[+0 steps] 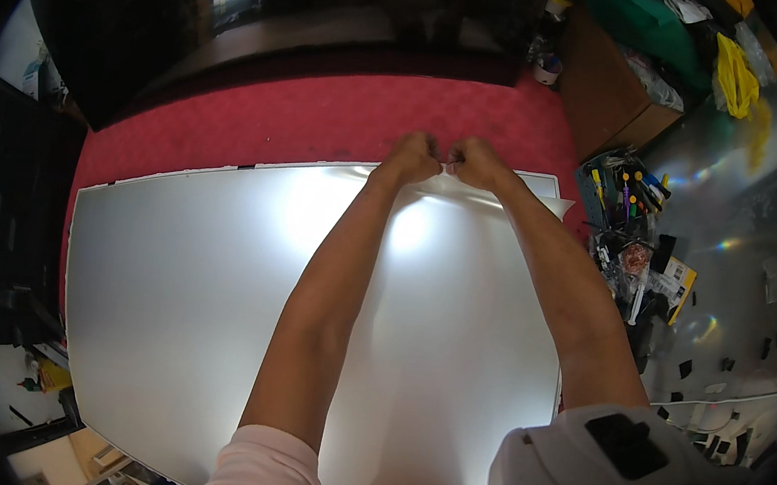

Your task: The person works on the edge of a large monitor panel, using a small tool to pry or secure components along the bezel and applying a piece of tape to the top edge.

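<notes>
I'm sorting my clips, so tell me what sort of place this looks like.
Probably a screen repair workshop: a large white rectangular panel lies flat, with a wide glossy black screen-like panel beyond it and small yellow-handled tools to the right.

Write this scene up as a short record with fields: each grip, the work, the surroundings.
Left grip: fingers closed, apparently pinching the far edge of a thin white film
Right grip: close beside the left, apparently pinching the same edge
Film: creased around both grips, lying over a large white rectangular panel
Under panel: red cloth
Beyond: glossy black screen
Right side: cardboard box, yellow plastic bag, colour-handled hand tools, scattered small black pieces
</notes>
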`<state>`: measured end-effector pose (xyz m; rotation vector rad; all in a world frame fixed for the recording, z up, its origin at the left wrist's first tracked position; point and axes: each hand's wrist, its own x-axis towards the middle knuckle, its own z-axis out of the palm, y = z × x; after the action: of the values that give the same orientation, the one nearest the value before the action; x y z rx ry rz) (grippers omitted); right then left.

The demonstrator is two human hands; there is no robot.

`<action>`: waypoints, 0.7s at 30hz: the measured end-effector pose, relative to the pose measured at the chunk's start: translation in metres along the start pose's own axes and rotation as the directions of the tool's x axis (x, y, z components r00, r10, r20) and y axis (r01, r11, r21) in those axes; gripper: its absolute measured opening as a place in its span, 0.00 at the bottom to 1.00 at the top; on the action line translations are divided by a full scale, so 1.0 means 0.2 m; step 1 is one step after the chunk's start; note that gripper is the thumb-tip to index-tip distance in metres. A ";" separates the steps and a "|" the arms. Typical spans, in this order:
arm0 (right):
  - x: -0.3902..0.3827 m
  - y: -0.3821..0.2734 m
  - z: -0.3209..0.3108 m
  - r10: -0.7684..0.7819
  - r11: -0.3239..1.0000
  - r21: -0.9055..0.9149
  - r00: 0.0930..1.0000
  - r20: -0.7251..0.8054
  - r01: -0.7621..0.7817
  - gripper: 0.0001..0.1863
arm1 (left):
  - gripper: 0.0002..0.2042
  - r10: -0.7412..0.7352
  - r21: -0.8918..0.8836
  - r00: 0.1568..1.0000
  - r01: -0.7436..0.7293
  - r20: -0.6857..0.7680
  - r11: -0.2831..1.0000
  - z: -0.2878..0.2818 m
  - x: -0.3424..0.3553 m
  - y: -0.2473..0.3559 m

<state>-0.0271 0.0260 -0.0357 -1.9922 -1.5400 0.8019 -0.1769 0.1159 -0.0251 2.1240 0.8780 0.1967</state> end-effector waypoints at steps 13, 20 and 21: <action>0.04 0.10 -0.12 0.032 0.999 0.019 0.980 0.195 -0.037 0.16 | 0.15 -0.150 -0.017 0.981 0.153 0.119 0.988 -0.02 0.08 -0.02; 0.04 0.04 -0.13 -0.030 0.999 -0.010 0.975 0.218 0.033 0.14 | 0.17 -0.165 -0.058 0.976 0.175 0.142 0.983 -0.04 0.07 -0.03; 0.04 0.04 -0.13 -0.032 0.999 -0.017 0.977 0.213 0.037 0.13 | 0.17 -0.160 -0.070 0.976 0.171 0.148 0.983 -0.04 0.07 -0.02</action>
<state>-0.0012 0.0307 -0.0244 -1.9401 -1.7026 1.0167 -0.1719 0.1313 -0.0254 1.9512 0.9408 -0.0042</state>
